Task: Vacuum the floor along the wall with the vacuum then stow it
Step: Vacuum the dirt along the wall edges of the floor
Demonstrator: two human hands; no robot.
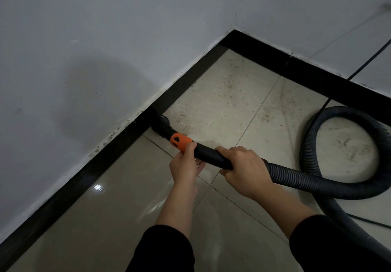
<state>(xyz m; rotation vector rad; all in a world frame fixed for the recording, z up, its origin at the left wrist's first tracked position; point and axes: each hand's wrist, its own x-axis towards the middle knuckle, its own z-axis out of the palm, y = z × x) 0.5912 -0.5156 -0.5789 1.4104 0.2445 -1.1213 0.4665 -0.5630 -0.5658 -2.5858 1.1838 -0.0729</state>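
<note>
Fingers (224,151) of the right hand (241,169) are curled round the vacuum wand (208,155); its orange collar (179,141) is pinched by the left hand (184,166). Nozzle (163,121) seemingly touches the skirting (118,147). Grit (230,83) ahead is uncleared; nothing is stowed.

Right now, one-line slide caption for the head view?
Left hand and right hand grip the vacuum wand, nozzle at the baseboard, dirt specks on the tiles ahead, hose looped at right.
</note>
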